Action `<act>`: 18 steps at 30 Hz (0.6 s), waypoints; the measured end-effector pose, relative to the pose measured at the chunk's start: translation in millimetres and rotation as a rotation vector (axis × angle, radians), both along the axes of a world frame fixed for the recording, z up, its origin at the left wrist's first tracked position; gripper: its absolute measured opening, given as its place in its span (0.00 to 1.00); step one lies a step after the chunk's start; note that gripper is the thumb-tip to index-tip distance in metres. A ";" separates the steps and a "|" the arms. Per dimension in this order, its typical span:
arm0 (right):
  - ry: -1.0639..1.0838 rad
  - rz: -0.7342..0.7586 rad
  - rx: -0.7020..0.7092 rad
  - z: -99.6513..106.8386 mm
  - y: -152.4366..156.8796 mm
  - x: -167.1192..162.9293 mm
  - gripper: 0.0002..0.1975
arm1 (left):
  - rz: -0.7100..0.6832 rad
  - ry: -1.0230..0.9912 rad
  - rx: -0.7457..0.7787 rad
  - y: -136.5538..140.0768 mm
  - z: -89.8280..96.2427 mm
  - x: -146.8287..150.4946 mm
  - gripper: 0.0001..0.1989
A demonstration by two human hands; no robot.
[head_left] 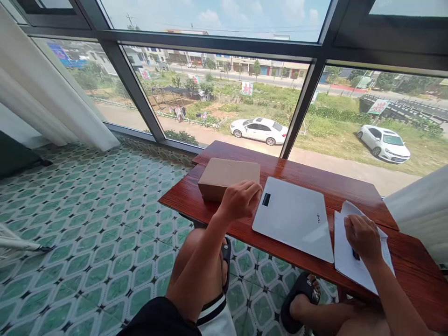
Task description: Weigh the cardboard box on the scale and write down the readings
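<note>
My left hand (241, 199) is closed, its fingers curled in front of the near right corner of a brown cardboard box (229, 173). Whatever it may hold is hidden. To its right lies a flat white board (294, 219) with a small dark display window and a logo, like a bathroom scale. My right hand (362, 237) rests with curled fingers over white sheets of paper (353, 270), whose top corner bends up beside the fingers. A small black object (355, 255) shows partly from under this hand; its kind is unclear.
Everything lies on a dark red wooden table (350, 184) against a large window. White curtains (52, 88) hang at the left and right. Below is green patterned tile floor (105, 242). A white metal leg (21, 243) reaches in at the left.
</note>
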State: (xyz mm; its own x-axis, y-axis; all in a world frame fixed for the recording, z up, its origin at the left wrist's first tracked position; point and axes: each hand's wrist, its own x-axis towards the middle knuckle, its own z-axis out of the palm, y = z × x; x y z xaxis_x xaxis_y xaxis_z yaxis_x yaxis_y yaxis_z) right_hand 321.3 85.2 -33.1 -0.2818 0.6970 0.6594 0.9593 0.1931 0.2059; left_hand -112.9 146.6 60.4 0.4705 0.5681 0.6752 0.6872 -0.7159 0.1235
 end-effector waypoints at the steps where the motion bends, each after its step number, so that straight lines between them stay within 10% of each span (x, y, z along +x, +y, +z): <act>1: -0.012 0.006 0.008 1.9 0.4 -1.0 0.15 | 0.016 -0.016 -0.003 0.5 1.8 -3.4 0.09; 9: 0.464 0.023 -0.044 23.7 17.1 -27.3 0.17 | 0.105 -0.175 -0.049 7.2 6.2 -26.5 0.07; 18: 0.809 0.078 -0.133 60.2 58.5 -134.2 0.16 | 0.271 -0.399 -0.036 10.7 12.1 -54.6 0.10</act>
